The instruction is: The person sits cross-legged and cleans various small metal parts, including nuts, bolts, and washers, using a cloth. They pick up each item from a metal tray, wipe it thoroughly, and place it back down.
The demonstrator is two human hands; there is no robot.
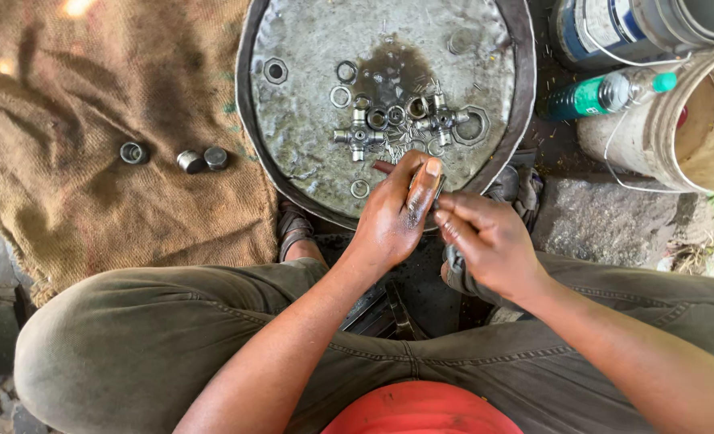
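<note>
Both hands around one small part, over tray.

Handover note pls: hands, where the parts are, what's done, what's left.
Left hand: closed around a small part, thumb up; the part is mostly hidden.
Right hand: gripping a dark rag, fingertips against the left hand.
Round metal tray: cross-shaped joint, rings and bearing cups sit in an oily patch.
Burlap sack: three cups set apart on it.
Done, judging by that: three cups laid aside. Left: the pieces in the tray.
</note>
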